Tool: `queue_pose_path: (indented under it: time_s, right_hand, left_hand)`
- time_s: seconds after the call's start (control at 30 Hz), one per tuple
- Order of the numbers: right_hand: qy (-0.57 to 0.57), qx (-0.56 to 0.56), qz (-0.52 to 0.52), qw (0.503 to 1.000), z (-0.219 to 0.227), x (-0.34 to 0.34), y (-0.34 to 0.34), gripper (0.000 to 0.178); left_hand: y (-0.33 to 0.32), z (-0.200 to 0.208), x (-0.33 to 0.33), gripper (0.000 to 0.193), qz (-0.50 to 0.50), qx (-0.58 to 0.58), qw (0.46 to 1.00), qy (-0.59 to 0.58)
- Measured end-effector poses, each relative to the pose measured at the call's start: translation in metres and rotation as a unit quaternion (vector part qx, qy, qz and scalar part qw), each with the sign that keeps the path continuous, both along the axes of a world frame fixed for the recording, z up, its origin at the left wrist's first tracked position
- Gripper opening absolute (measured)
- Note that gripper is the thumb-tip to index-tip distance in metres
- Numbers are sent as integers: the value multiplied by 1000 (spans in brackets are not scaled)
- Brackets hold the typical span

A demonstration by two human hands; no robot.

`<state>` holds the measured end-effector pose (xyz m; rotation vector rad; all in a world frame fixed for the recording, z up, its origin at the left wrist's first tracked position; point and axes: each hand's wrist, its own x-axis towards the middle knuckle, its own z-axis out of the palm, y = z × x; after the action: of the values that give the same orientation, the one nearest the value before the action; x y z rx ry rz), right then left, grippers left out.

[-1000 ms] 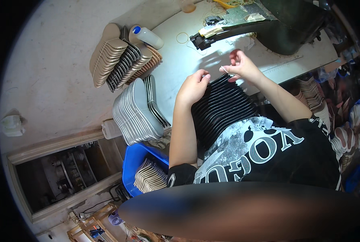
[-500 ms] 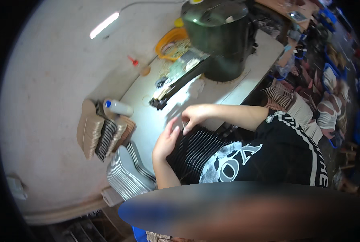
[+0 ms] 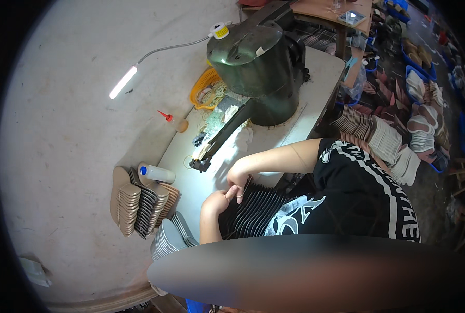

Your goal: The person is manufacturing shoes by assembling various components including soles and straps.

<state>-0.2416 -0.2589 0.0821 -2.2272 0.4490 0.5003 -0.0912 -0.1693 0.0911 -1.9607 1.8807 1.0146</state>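
A row of black insole-shaped pieces stands packed on edge against my body, by the table's near edge. Over its far end my two hands meet. My right hand is bent downward, its fingers closed around what looks like a thin pale band. Touching it from the left is my left hand, with thumb and fingers pressed together; whatever they pinch is hidden. Left of that forearm lies a stack of grey insole-shaped pieces.
A dark green machine with a long arm stands on the white table. Tan and black insole bundles, a white bottle, a red-tipped bottle and a yellow basket line the wall side. More stacked pieces lie at right.
My hands were apart over the black pieces; now they have come together, the right one turned down and lower. The whole view has shifted slightly.
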Motion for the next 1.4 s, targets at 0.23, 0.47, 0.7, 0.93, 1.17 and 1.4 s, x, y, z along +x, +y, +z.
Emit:
queue_pose_path:
  time_s: [0.23, 0.47, 0.7, 0.93, 1.17, 1.4]
  right_hand:
    - [104, 12, 9, 994, 1, 10, -7, 80]
    - [100, 123, -29, 987, -25, -34, -15, 96]
    - [98, 311, -80, 942, -32, -103, 42, 97]
    - [-93, 406, -356, 836, -47, -70, 78, 82]
    - [-273, 289, -420, 816, -46, -3, 63, 89]
    - [-377, -67, -253, 888, -35, 9, 72, 51]
  left_hand:
    - [29, -43, 39, 76, 37, -61, 994, 82]
    - [67, -33, 44, 80, 164, -19, 972, 167]
    - [97, -29, 51, 82, 189, -36, 967, 169]
    - [106, -31, 78, 69, 286, -86, 931, 208]
    - [88, -52, 100, 86, 535, -93, 819, 182]
    - [108, -79, 103, 26, 402, -379, 815, 177]
